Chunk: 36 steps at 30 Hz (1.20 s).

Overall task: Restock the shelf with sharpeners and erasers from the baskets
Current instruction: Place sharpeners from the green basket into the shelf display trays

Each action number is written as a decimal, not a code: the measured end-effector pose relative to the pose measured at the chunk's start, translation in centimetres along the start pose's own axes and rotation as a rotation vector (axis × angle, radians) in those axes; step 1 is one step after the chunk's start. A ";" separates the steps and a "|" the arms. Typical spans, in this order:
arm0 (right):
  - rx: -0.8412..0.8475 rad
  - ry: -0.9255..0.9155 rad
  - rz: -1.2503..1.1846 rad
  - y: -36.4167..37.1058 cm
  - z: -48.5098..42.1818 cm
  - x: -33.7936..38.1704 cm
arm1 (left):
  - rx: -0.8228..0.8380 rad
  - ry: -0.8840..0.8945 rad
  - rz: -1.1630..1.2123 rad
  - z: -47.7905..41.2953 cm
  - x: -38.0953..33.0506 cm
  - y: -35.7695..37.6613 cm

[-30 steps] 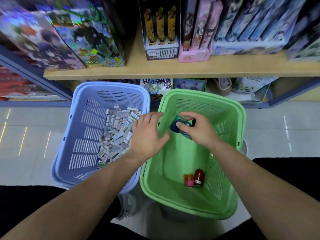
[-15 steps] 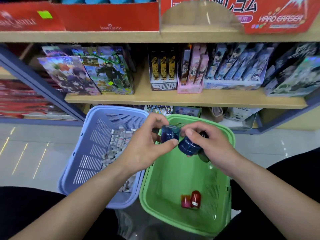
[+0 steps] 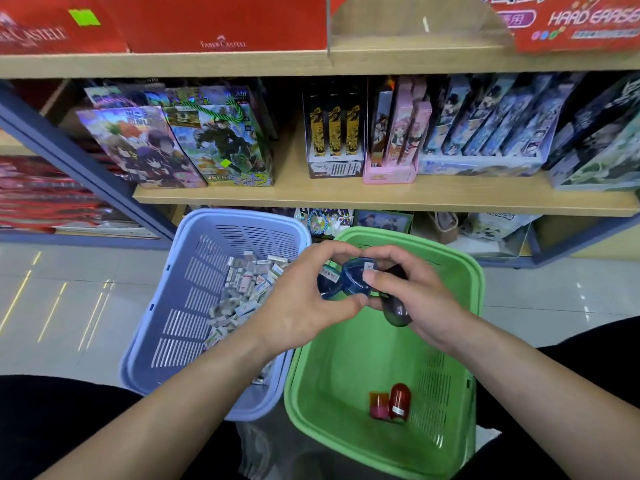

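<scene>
The left hand and the right hand meet over the far edge of the one green slotted plastic basket. The fingers of both are curled, and thumbs and forefingers pinch a cluster of dark blue translucent plastic sharpeners. Three can be counted: two round ones between the thumbs and a darker one hanging under the right palm. Down in that basket, towards its near edge, lie two small red sharpeners, touching each other, with bare green floor all round them. Just beside it on the left stands one lavender slotted plastic basket. It holds a heap of small boxed erasers, too many to count, banked against its right wall, and its left half is bare. Beyond both baskets runs a wooden shelf board crowded with illustrated boxes, only its front edge free. The upper wooden board carries three red cardboard display boxes, with a bare stretch between two. Pale floor tiles lie open to the left.
</scene>
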State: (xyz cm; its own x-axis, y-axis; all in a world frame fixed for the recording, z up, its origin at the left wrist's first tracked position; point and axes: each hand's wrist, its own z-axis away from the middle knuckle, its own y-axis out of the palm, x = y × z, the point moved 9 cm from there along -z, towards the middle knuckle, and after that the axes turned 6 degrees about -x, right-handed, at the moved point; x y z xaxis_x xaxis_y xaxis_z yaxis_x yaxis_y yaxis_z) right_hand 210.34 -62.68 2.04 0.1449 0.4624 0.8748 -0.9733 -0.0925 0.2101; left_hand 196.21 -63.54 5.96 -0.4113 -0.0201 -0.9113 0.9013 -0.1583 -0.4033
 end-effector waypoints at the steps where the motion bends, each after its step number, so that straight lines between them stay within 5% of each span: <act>1: -0.005 -0.001 0.000 0.0 -0.2 -0.1 | -0.003 0.032 -0.042 -0.1 -0.2 -0.1; 10: 0.054 -0.031 0.018 0.0 -1.1 0.3 | -0.142 0.057 -0.206 -1.0 -0.5 -1.8; 15: -0.031 -0.094 0.268 -1.9 -2.0 0.8 | -0.180 -0.036 -0.233 -1.1 0.8 -3.6; 23: 0.222 -0.045 -0.048 -0.2 -1.6 2.1 | -0.174 -0.015 -0.246 -1.3 -0.3 -3.8; 28: 0.095 -0.179 0.214 -1.2 -1.5 3.4 | -0.189 -0.001 -0.237 -1.5 -0.6 -4.3; 36: 0.021 -0.181 0.195 -1.3 -1.1 3.9 | -0.188 -0.003 -0.227 -1.6 -0.9 -4.7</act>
State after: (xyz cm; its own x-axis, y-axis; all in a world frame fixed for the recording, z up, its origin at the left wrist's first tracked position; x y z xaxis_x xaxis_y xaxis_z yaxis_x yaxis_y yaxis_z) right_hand 211.95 -59.77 4.74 -0.0137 0.2691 0.9630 -0.9822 -0.1840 0.0374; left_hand 192.61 -61.16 8.56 -0.6055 -0.0082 -0.7958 0.7954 0.0261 -0.6055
